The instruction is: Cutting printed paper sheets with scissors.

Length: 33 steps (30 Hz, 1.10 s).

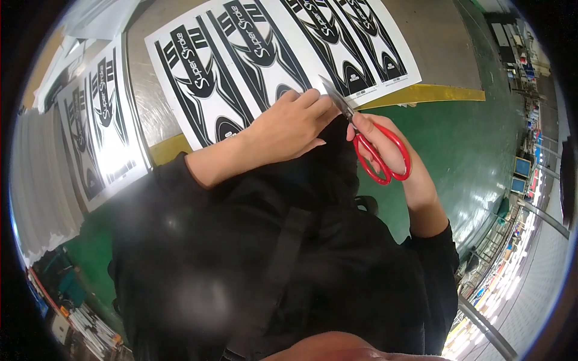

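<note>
A white sheet printed with black patterns (pixel 271 67) lies over the table's near edge. My left hand (pixel 295 119) rests at the sheet's near edge, its fingers bent down around that edge; whether they pinch it is hidden. My right hand (pixel 379 140) holds red-handled scissors (pixel 384 155) just to the right. The scissors' blades point up and left over the near edge of the sheet, close to my left fingertips. How far the blades are apart is hard to tell.
A stack of similar printed sheets (pixel 113 122) lies at the left, beside layered pale sheets (pixel 43 180). The table (pixel 442 49) has a yellow edge strip (pixel 429 94). Green floor (pixel 451 140) shows at the right, with shelving beyond it.
</note>
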{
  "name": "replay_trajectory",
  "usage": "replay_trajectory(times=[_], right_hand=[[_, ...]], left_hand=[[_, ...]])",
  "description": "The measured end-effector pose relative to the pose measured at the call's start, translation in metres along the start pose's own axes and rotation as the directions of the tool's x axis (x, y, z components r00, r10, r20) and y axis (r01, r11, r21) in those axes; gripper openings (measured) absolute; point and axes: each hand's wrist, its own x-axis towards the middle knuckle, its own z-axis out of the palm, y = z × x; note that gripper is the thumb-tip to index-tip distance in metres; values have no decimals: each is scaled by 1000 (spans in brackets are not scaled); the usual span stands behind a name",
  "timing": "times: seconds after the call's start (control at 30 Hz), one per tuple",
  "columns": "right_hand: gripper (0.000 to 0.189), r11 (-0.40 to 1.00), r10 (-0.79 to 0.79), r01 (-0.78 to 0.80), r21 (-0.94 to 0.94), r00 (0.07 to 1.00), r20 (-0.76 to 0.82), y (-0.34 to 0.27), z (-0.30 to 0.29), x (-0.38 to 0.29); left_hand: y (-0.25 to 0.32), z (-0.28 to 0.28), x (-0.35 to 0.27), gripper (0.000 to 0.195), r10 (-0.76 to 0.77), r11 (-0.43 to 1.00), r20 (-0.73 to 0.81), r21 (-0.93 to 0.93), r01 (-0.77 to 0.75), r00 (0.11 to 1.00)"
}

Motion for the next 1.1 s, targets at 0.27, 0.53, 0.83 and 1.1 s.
replay_trajectory(times=[0.27, 0.53, 0.83, 1.1], right_hand=[[43, 854, -296, 198, -481, 945, -138, -1, 20, 1], [59, 769, -337, 172, -616, 928, -162, -28, 18, 48], [66, 892, -144, 106, -440, 988, -52, -54, 8, 58], [72, 832, -270, 210, -514, 962, -44, -51, 12, 74]], left_hand=[[-3, 0, 4, 45, -36, 991, 1, -132, 35, 999], [-6, 6, 2, 41, 3, 993, -18, -117, -6, 1000], [-3, 13, 6, 41, -49, 995, -86, -86, 42, 995], [-4, 12, 3, 43, -29, 999, -119, -41, 25, 992]])
